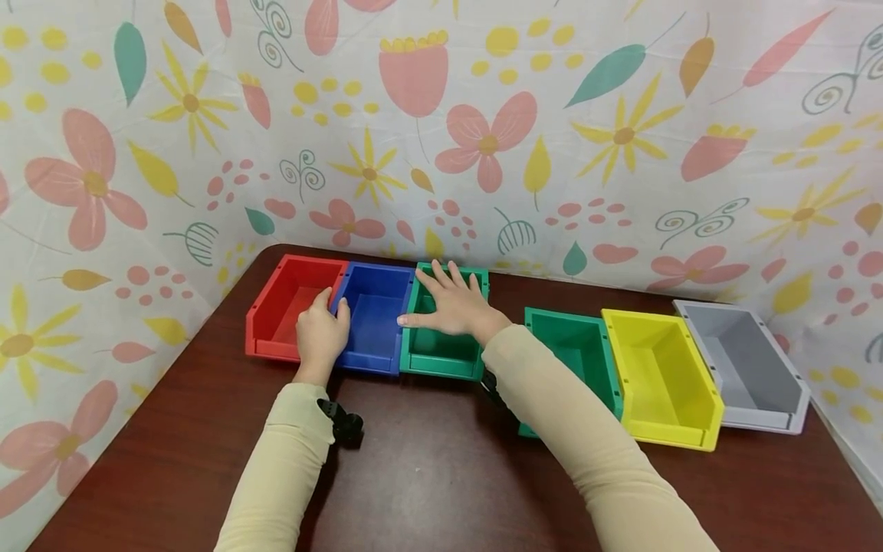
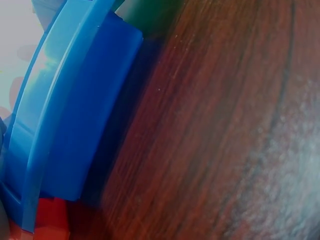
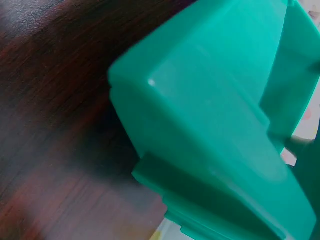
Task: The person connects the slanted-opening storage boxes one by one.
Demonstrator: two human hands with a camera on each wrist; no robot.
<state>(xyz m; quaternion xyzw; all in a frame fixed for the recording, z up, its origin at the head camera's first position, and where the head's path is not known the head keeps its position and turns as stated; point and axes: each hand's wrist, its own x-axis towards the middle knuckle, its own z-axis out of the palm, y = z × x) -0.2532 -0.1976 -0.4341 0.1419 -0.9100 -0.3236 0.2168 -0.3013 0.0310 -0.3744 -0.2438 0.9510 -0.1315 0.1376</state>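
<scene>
Three bins stand side by side at the back left: a red bin [image 1: 265, 318], a blue bin [image 1: 372, 303] and a green bin [image 1: 441, 360]. My left hand [image 1: 321, 333] is at the red and blue bins' adjoining rims, its fingers bent on the red side and its thumb over the blue one, gripping the edge. Over the green bin my right hand [image 1: 455, 303] spreads its straight fingers, the thumb reaching the rim by the blue bin. The left wrist view shows the blue bin's front [image 2: 75, 115]; green plastic [image 3: 200, 115] fills much of the right wrist view.
A second row holds another green bin [image 1: 572, 345], a yellow bin [image 1: 662, 368] and a grey bin [image 1: 745, 360] at the right, the green one partly hidden by my right sleeve. A flower-patterned cloth [image 1: 483, 207] hangs behind the dark wooden table [image 1: 414, 475].
</scene>
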